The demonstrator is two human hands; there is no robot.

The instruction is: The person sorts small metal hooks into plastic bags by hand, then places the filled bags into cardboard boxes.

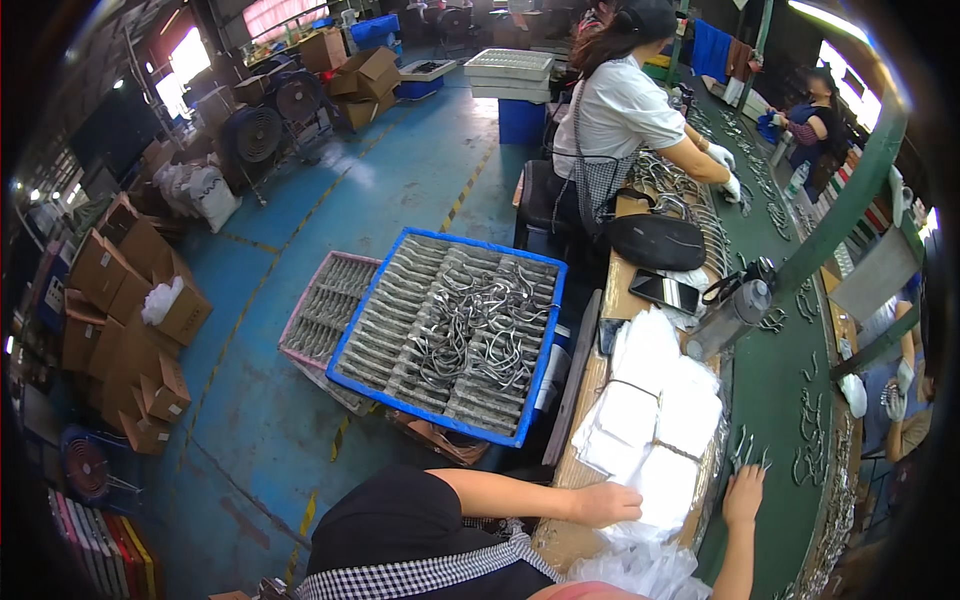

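My left hand (606,504) is closed at the edge of a stack of white plastic bags (625,415), its fingertips pinched on bag film. Loose clear bags (640,570) bunch up just below it. Over the green conveyor belt (770,400), my right hand (743,494) has its fingers bent around the ends of a few slim curved metal pieces (741,446). The exact grip of those fingertips is too small to see fully. More curved metal pieces (808,440) lie along the belt to the right.
A blue-rimmed tray (385,300) of curved metal pieces stands left, over a pink-rimmed tray (320,310). A grey bottle (735,318), phone (665,291) and black case (657,242) lie ahead. A gloved co-worker (625,110) sits beyond; a green post (840,210) rises right.
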